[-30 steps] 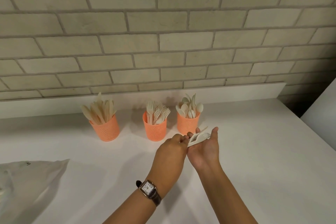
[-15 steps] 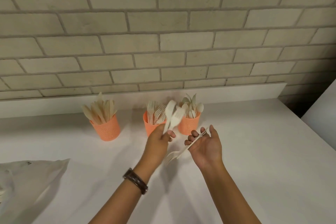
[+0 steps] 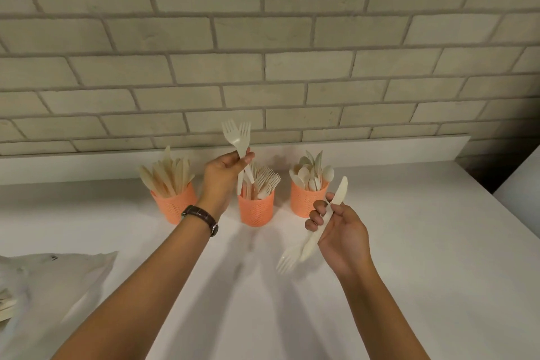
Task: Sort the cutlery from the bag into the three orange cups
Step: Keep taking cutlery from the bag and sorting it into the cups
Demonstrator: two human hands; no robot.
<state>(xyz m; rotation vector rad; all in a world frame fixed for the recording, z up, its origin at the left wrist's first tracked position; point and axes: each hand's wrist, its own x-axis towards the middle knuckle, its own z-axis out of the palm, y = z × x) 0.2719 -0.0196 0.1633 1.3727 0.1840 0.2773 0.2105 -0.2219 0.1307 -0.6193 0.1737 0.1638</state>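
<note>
Fingers point(image 3: 247, 158) of left hand point(image 3: 221, 177) around forks point(image 3: 238, 136)

Kitchen-like white counter point(image 3: 409, 242), cutlery cups point(image 3: 256, 210), brick wall point(image 3: 263, 38)

Three orange cups point(image 3: 255, 210) line the middle of the frame. Two raised forks point(image 3: 242, 140) show above centre; right of centre, one knife point(image 3: 340, 191) and one lower fork point(image 3: 287, 260) (a third piece may overlap them). One bag point(image 3: 58, 272), lower left; one wristwatch point(image 3: 201, 213).
</note>
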